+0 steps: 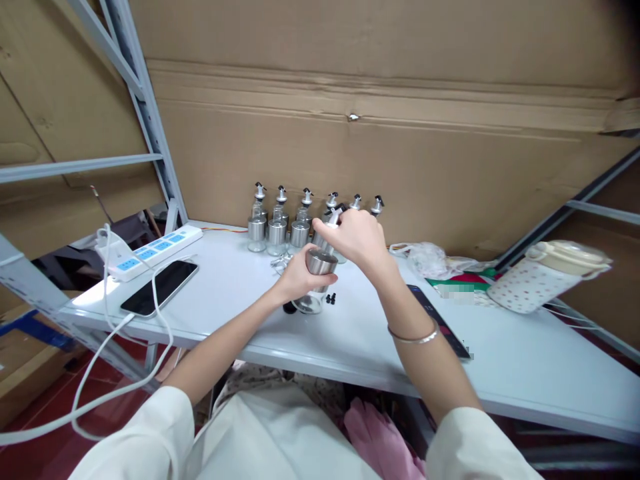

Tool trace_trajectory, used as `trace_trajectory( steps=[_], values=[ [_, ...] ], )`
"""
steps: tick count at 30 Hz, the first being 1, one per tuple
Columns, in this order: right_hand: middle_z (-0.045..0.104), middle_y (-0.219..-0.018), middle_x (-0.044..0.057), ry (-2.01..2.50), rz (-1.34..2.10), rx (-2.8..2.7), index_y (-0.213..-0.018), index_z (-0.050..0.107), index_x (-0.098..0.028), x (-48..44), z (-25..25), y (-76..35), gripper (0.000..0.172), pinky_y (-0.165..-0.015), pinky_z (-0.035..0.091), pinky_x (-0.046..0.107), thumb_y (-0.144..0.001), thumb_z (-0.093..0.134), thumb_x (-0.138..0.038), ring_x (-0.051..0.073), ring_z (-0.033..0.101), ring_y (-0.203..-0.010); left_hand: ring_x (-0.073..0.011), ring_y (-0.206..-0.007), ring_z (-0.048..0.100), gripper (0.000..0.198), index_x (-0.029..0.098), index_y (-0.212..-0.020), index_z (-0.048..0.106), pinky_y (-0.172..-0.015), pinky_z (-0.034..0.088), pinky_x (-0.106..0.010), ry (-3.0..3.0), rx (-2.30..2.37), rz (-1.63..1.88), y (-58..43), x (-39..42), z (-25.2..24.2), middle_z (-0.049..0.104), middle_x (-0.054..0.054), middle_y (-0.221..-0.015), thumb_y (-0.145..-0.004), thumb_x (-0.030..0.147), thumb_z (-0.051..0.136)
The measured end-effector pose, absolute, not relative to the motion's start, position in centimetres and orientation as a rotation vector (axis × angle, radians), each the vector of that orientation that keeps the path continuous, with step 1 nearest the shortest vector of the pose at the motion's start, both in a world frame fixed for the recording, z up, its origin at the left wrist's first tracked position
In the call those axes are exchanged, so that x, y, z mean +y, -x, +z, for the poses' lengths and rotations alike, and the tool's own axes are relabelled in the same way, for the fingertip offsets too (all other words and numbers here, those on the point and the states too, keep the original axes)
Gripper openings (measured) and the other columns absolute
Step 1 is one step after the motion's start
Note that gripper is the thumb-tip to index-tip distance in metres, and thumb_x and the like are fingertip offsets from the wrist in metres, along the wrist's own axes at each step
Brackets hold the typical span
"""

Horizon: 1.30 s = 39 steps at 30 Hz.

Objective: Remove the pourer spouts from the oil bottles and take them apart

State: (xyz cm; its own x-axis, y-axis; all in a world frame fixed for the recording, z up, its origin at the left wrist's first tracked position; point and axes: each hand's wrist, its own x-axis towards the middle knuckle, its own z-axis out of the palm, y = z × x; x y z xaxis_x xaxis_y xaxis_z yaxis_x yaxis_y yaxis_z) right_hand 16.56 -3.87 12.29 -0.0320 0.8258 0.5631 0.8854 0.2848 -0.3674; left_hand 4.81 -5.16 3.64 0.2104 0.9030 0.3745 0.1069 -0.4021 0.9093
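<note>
Fingers of the left hand, in the head view, curl around a metal sleeve over the desk, clear glass showing below it. Those of the right hand pinch a silver pourer just above. Small black pieces lie beside the glass; pourer-topped bottles stand in a row behind.

"What sort of place is this?"
"A workshop or storeroom corner, it seems: cardboard walling the top, grey racking at upper left."
"And the bench?"
"Matching bottles lined up mid-frame, a power strip at left."
</note>
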Motion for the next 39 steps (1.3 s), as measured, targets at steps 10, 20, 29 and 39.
trace_trajectory(
  steps=[10,20,29,39],
  values=[
    [0.057,-0.061,0.009,1.554,-0.009,-1.861,-0.066,0.055,-0.018,-1.2,10.9,-15.7,0.047,-0.062,0.043,0.037,-0.074,0.05,-0.065,0.024,0.056,-0.064,-0.0165,-0.072,0.058,0.049,0.017,-0.089,0.05,-0.064,0.044,-0.028,-1.619,1.194,1.34,-4.7,-3.9,2.6,0.06,0.001,-0.076,-0.052,0.029,0.079],
    [0.039,-0.046,0.0,1.425,0.263,-1.768,-0.046,0.034,-0.022,-1.4,11.2,-15.4,0.059,-0.051,0.029,0.027,-0.079,0.039,-0.07,0.013,0.04,-0.05,-0.0137,-0.067,0.055,0.046,0.018,-0.087,0.05,-0.062,0.041,-0.024,-1.658,1.118,1.342,-4.4,-4.7,3.3,0.059,0.003,-0.073,-0.054,0.034,0.077],
    [0.026,-0.043,-0.004,1.264,0.42,-1.808,-0.046,0.03,-0.022,-0.4,10.6,-16.1,0.041,-0.049,0.022,0.028,-0.078,0.046,-0.042,0.011,0.029,-0.048,-0.0136,-0.064,0.058,0.046,0.016,-0.084,0.05,-0.061,0.044,-0.026,-1.558,0.924,1.25,-4.3,-4.7,3.4,0.059,0.002,-0.07,-0.05,0.028,0.078],
    [0.045,-0.051,0.002,0.928,0.797,-1.71,-0.052,0.047,-0.021,-1.0,10.5,-15.5,0.041,-0.054,0.035,0.031,-0.077,0.043,-0.053,0.015,0.041,-0.05,-0.0125,-0.051,0.055,0.049,0.014,-0.093,0.056,-0.052,0.04,-0.025,-0.974,0.07,0.619,-2.5,-4.6,2.9,0.057,-0.001,-0.066,-0.053,0.041,0.063]
  ],
)
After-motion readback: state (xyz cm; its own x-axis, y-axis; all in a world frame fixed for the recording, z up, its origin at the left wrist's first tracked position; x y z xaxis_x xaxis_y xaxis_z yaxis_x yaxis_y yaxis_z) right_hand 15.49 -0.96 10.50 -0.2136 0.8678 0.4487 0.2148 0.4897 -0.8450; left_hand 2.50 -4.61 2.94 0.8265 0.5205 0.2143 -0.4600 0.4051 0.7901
